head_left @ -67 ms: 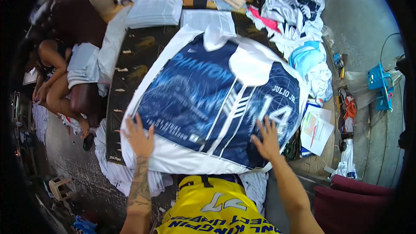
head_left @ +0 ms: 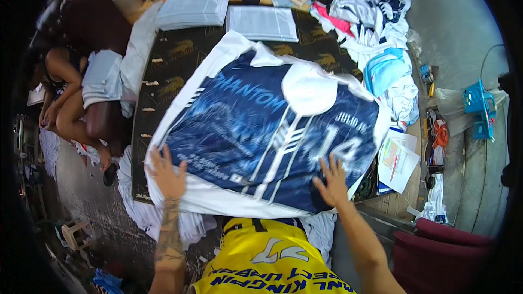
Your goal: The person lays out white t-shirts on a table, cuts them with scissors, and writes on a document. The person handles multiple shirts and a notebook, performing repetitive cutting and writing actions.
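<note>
A wide white cloth printed with navy jersey panels (head_left: 239, 125) lies across the dark table (head_left: 158, 71). Pale lettering, a large number and white stripes mark the navy parts, and a white rounded neck shape shows near the top. My left hand (head_left: 168, 177) rests with fingers spread on the cloth's white near-left margin. Over the navy part at the near right, my right hand (head_left: 332, 185) lies palm down, fingers apart. Neither hand grips anything. The cloth's far edge is rumpled and slightly raised.
Two stacks of folded white sheets, left (head_left: 192, 8) and right (head_left: 262, 23), sit along the table's far side. Loose garments (head_left: 376, 38) are heaped at the right, beside papers (head_left: 397, 163). A person (head_left: 68, 87) sits at the left. A maroon seat (head_left: 441, 256) stands near right.
The cloth's far edge has dropped toward me, uncovering the right stack and more of the dark tabletop. My left hand has slid slightly left; my right hand has shifted a little nearer.
</note>
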Demonstrator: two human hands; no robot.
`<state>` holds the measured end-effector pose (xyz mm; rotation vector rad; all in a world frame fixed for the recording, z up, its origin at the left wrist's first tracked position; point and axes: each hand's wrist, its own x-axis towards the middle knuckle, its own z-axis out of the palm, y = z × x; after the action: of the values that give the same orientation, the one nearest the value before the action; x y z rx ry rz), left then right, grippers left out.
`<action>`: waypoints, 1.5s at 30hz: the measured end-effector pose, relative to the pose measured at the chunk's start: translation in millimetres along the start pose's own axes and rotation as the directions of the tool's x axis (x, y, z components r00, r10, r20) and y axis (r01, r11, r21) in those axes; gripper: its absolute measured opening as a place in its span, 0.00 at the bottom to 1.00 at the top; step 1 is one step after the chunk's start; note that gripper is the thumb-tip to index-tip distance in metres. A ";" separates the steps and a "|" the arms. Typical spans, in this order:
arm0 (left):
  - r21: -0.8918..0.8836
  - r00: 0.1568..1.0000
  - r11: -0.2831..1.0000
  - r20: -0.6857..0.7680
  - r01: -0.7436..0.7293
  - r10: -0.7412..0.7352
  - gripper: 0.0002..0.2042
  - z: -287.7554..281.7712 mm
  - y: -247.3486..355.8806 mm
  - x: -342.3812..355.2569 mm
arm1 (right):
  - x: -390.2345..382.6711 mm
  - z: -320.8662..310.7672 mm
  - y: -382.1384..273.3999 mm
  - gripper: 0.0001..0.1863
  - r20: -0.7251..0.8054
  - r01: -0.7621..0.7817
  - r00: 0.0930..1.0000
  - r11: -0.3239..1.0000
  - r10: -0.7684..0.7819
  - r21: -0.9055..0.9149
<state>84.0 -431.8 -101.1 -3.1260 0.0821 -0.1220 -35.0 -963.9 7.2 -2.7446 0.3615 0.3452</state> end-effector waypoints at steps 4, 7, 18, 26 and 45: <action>-0.195 0.962 0.945 -0.021 0.263 -0.272 0.39 -7.5 -111.5 18.5 | -61.0 28.9 -38.5 0.41 0.280 0.107 0.958 0.985 -0.065 -0.135; -0.041 0.935 0.943 -0.122 0.330 -0.332 0.39 -5.7 -103.2 62.3 | -44.2 63.9 -62.7 0.42 0.110 0.114 0.987 0.994 -0.113 0.003; -0.246 0.991 0.969 0.133 0.028 0.005 0.55 18.2 34.0 396.9 | 150.5 -55.4 27.6 0.51 -0.318 -0.093 0.948 0.951 -0.006 -0.295; -0.002 0.913 0.924 -0.155 0.381 -0.377 0.41 19.2 -35.4 76.7 | 11.2 17.6 43.4 0.54 -0.017 -0.041 0.999 0.989 0.039 -0.144; -0.342 0.946 0.901 0.088 -0.267 0.313 0.46 -34.1 320.3 -54.1 | -55.1 -87.8 214.1 0.17 -0.291 -0.435 0.782 0.817 0.551 0.378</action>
<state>10.8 -749.1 -75.8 -3.3849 0.6292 0.1320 -131.9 -1179.2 36.5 -2.3655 1.1647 -0.1368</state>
